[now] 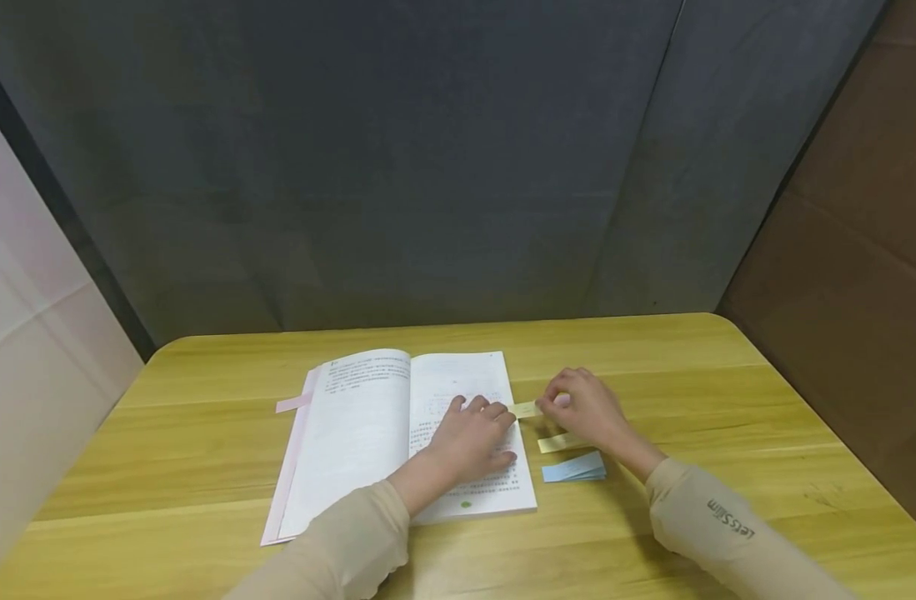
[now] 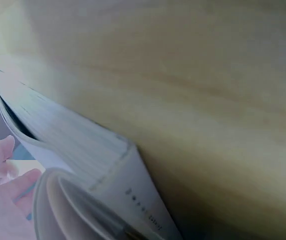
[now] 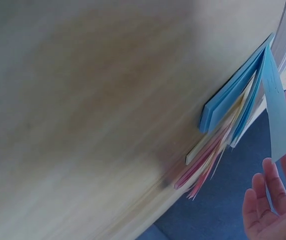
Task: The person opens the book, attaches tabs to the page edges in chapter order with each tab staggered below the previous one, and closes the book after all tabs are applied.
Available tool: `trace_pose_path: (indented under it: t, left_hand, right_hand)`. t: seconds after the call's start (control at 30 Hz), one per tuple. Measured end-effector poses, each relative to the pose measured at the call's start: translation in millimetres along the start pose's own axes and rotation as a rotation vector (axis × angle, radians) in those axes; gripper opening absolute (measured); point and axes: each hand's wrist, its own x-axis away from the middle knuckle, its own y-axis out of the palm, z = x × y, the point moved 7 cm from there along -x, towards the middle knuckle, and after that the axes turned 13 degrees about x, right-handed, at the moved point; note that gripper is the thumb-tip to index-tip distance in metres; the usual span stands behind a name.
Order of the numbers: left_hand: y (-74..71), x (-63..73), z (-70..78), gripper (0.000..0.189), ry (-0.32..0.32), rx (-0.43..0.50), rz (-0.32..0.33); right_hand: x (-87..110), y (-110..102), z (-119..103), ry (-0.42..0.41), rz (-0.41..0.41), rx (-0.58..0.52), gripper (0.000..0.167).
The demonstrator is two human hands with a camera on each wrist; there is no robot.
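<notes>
An open book (image 1: 356, 467) lies on the table, with printed text on its pages. My left hand (image 1: 468, 437) rests on the right page, fingers spread and nearly straight; the left wrist view shows part of the hand (image 2: 2, 200) beyond the book's edge (image 2: 82, 135). At the right page's outer edge, my right hand (image 1: 588, 408) pinches the outer end of a yellow sticky note (image 1: 525, 409). Below that hand lie a yellow sticky-note pad (image 1: 557, 443) and a blue sticky-note pad (image 1: 570, 469). The blue pad's top sheet (image 3: 279, 110) stands lifted in the right wrist view.
A pink sticky note (image 1: 292, 403) juts from the book's left side. Part of a pink pad (image 1: 563, 400) shows under my right hand. The wooden table (image 1: 165, 467) ends at a dark curtain (image 1: 397, 167) behind, with a brown panel (image 1: 863, 275) on the right.
</notes>
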Motion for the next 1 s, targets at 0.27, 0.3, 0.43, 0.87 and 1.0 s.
trace_pose_path:
  t: [0.27, 0.3, 0.43, 0.87, 1.0]
  left_hand:
    - [7.8, -2.2, -0.6, 0.059, -0.016, -0.035, -0.035]
    - [8.4, -2.3, -0.9, 0.059, -0.019, -0.037, -0.043]
    - [10.7, -2.8, -2.6, 0.058, -0.033, -0.035, -0.077]
    - [9.9, -8.7, -4.3, 0.056, -0.036, -0.012, -0.087]
    - [11.1, -9.9, -5.0, 0.056, -0.047, 0.020, -0.104]
  right_hand:
    - [1.1, 2, 0, -0.001, -0.014, 0.002, 0.014]
    - [1.2, 3, 0, 0.001, -0.017, -0.001, 0.014]
    - [1.0, 5, 3, 0.011, -0.029, 0.002, 0.014]
    - [-2.3, 11, 14, 0.060, -0.106, 0.037, 0.012]
    - [-4.0, 14, 16, 0.036, -0.119, 0.088, 0.011]
